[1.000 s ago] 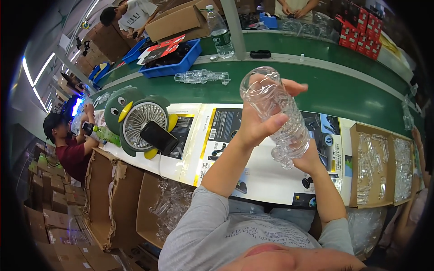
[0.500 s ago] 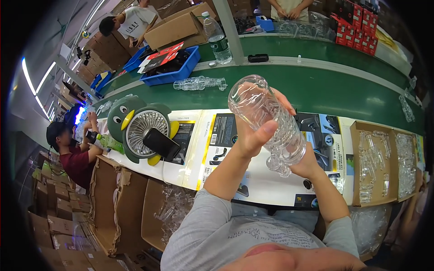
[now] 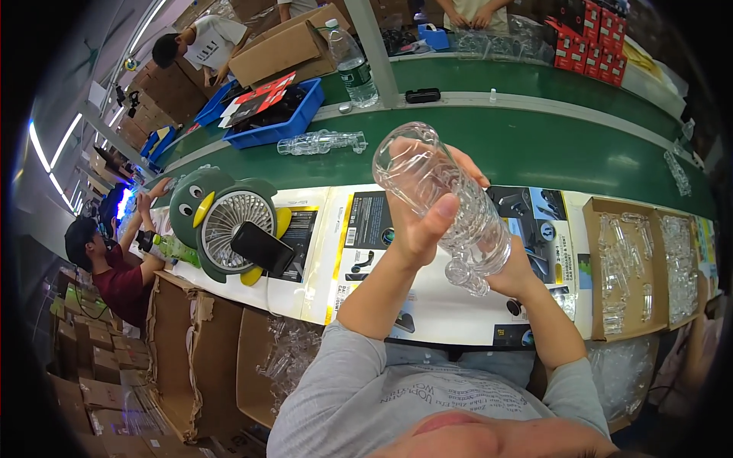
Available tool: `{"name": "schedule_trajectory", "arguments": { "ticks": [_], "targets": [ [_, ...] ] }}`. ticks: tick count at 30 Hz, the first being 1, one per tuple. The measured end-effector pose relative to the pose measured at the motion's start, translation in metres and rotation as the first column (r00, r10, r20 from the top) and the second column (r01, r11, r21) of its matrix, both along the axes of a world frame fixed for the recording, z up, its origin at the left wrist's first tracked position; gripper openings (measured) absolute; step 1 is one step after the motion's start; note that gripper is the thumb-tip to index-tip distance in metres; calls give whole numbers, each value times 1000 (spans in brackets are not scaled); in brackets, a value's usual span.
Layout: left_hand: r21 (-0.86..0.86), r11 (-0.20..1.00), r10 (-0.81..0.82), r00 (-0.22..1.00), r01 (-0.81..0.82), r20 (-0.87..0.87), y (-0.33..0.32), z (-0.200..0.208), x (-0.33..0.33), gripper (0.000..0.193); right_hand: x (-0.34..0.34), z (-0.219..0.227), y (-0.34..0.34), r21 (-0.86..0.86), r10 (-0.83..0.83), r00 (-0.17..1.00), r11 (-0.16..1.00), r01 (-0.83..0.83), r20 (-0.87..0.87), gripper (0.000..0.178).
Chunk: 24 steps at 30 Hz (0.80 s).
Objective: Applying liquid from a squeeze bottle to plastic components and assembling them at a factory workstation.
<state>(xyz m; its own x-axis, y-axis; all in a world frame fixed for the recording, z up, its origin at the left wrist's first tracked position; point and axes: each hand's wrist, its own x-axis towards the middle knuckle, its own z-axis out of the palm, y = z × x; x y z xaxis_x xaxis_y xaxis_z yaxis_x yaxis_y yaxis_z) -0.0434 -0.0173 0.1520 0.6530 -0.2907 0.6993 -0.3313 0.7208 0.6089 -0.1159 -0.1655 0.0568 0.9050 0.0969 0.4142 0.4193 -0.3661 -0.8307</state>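
A clear, bottle-shaped vessel (image 3: 466, 206) is held up at a tilt, its rounded end toward the far left. A small clear knob or side tube sticks out near its lower end. My left hand (image 3: 418, 229) is wrapped around the vessel, its thumb along the near side and fingers behind, seen partly through the clear wall. At the lower right end, my right hand (image 3: 513, 269) supports the vessel, its fingers mostly hidden behind it. Beneath both hands lies a printed white sheet (image 3: 443, 309) on the bench.
A penguin-shaped fan (image 3: 229, 221) with a phone (image 3: 261, 250) against it stands at left. Beyond, a clear tubular piece (image 3: 322, 143) and a blue bin (image 3: 282, 122) lie on the green surface (image 3: 550, 145). Cardboard trays (image 3: 594, 275) of clear tubes are at right. Other people work at left and far side.
The view has shifted slightly, so the surroundings sit a little further left. Both hands keep hold of the vessel in nearly the same pose.
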Motion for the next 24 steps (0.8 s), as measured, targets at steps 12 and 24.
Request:
{"name": "schedule_trajectory", "arguments": {
  "ticks": [12,24],
  "targets": [
    [-18,998,-63,998,64,22,-13,-7,-15,66,9,-13,-6,0,-212,967,977,214,140,56],
    [65,771,367,525,-634,768,-43,11,6,64,41,-36,-51,95,-552,774,828,552,309,49]
  ]
}}
